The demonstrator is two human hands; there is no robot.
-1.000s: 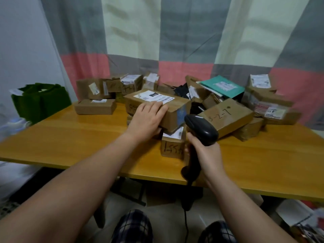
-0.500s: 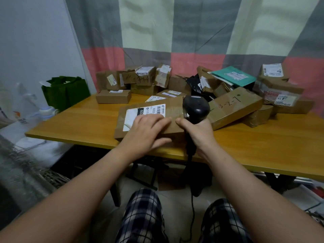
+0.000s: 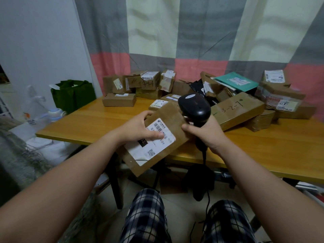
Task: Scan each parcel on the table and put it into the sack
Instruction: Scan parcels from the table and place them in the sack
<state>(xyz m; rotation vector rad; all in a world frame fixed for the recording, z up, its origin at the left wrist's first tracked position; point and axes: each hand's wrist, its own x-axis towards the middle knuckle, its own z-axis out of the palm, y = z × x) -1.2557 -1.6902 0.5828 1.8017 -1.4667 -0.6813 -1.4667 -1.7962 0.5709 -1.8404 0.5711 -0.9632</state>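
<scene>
**Parcel in left hand, scanner in right, at near table edge**

My left hand (image 3: 140, 128) grips a flat brown parcel (image 3: 172, 114). The fingers curl over its upper left edge and the thumb lies across the white label (image 3: 154, 146). The parcel is tilted, label side up toward me. Its top end is over the table (image 3: 263, 151), and its lower end sticks out past the near edge, above my lap. The label has barcodes and a small QR code; the print is too blurred to read.

My right hand (image 3: 208, 135) is wrapped around the handle of a black scanner (image 3: 194, 106), fingers curled tight. The thumb tip sits at the parcel's right edge. The scanner head is just above the parcel's upper right corner. I can't tell which way its window faces. Its cable (image 3: 207, 204) drops down between my knees.

The pile (image 3: 184, 88) of other parcels sits at the back of the table against the curtain (image 3: 175, 32). A long box (image 3: 238, 111) marked 3-2-7 leans just right of the scanner. A teal mailer (image 3: 236, 81) lies on top of the pile behind it. A small box (image 3: 119, 99) sits alone at the pile's left end.

A green bag (image 3: 73, 93) stands off the table's far left corner. Plaid trousers (image 3: 145, 216) show at the bottom.
</scene>
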